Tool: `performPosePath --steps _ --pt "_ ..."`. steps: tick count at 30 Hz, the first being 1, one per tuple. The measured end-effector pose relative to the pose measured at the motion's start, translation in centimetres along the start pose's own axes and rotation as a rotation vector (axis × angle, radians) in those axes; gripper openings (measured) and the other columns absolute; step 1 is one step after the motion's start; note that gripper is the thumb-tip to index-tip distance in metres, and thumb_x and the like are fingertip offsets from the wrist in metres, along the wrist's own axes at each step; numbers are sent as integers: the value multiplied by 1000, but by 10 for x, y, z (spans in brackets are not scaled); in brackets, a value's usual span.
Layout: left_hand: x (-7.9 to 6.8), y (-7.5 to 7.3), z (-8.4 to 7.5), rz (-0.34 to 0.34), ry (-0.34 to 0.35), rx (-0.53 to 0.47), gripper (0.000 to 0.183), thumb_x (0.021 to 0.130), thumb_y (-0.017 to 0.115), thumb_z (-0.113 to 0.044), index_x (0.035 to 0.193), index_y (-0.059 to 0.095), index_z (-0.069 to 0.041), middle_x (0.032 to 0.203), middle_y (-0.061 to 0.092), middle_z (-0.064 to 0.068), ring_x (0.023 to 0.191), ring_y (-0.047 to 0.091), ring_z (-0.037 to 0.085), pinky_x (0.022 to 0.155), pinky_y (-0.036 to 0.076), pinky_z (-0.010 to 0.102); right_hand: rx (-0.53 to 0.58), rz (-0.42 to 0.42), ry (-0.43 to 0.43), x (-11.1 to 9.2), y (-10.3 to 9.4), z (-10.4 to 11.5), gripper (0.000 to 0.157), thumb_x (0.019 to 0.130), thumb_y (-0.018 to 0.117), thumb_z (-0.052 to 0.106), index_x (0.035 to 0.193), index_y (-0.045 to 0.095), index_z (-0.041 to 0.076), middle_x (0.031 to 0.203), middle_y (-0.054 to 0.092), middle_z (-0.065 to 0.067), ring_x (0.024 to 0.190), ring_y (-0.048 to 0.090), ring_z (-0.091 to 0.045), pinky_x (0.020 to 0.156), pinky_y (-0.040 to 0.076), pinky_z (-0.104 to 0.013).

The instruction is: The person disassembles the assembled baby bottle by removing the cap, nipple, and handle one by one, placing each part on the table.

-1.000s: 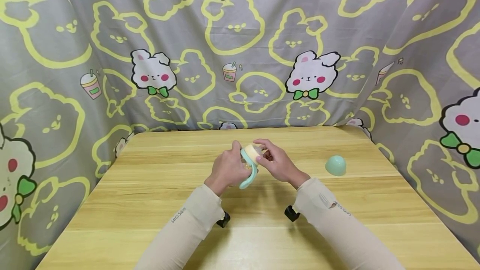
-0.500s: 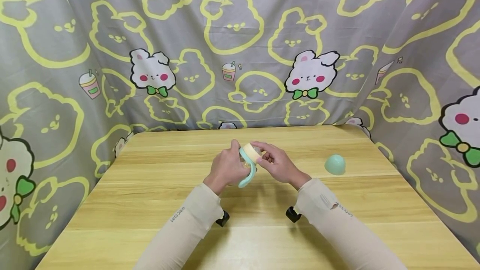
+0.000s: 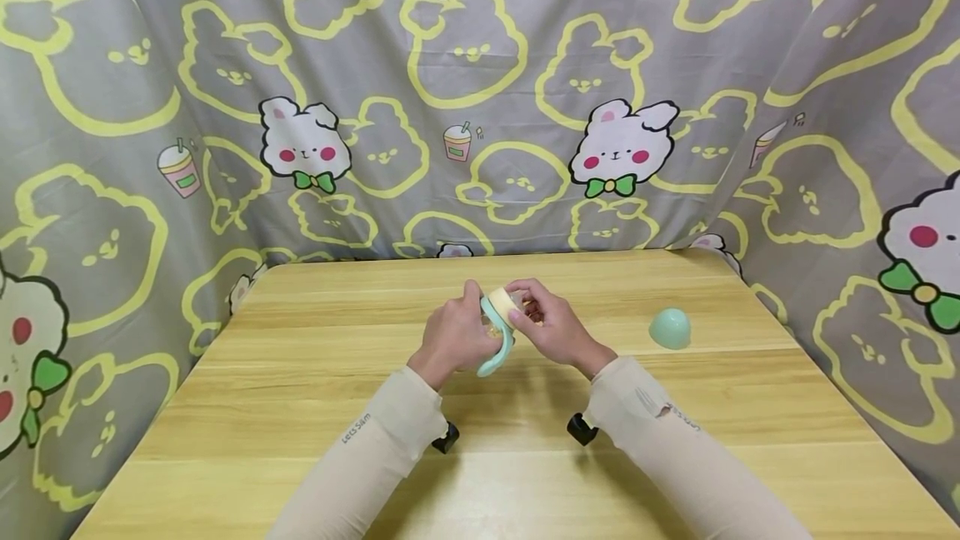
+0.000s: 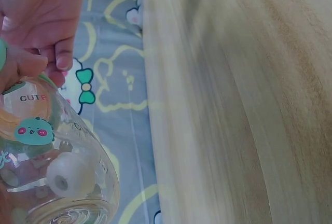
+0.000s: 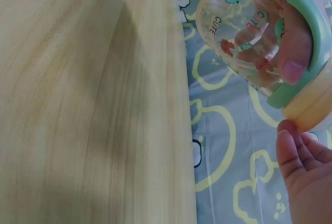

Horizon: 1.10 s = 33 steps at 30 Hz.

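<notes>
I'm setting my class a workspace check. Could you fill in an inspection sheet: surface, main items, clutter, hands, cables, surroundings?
Surface: wooden table with visible grain.
Main items: clear printed bottle with a mint handle and yellow ring, held above the table; mint cap resting on the table, to the right of both hands.
Clutter: nothing seen.
Hands: left hand grips the bottle; right hand pinches the yellow ring.
Cables: nothing seen.
Surroundings: grey curtain with rabbit and yellow outline prints, behind the table and at both sides.
</notes>
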<state>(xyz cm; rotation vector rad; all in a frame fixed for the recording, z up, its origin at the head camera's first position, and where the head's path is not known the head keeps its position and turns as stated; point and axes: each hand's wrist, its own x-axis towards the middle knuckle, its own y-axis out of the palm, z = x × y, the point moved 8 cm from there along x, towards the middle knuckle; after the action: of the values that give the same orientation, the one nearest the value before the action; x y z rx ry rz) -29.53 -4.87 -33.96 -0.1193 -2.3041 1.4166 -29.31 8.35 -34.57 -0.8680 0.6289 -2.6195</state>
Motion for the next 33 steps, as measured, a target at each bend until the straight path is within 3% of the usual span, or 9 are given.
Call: performPosePath --steps 10,18,24,33 --pt "-1 1 -3 1 21 14 47 67 73 -29 96 41 -9 58 48 1 45 44 15 41 36 29 -11 -18 70 3 2 -1 25 96 55 16 116 46 5 102 61 -13 82 62 -20 75 51 -35" --pt "-1 4 -4 0 28 33 46 68 72 -33 94 41 -10 58 48 1 44 45 16 41 36 29 7 -28 110 5 4 -4 23 95 57 12 111 45 2 94 58 -12 77 59 -23 69 48 -37" --pt "0 5 -5 -6 37 47 46 68 71 -35 94 41 -11 57 48 0 45 44 15 41 36 29 -10 -30 129 5 3 -6 20 95 58 17 106 45 6 90 57 -8 74 56 -18 65 47 -31" --pt "-1 6 -5 7 34 46 44 69 70 -30 94 40 -11 58 45 0 45 42 15 41 35 29 -10 -21 148 6 4 -8 22 95 59 21 105 43 9 87 54 -9 72 55 -21 61 47 -33"
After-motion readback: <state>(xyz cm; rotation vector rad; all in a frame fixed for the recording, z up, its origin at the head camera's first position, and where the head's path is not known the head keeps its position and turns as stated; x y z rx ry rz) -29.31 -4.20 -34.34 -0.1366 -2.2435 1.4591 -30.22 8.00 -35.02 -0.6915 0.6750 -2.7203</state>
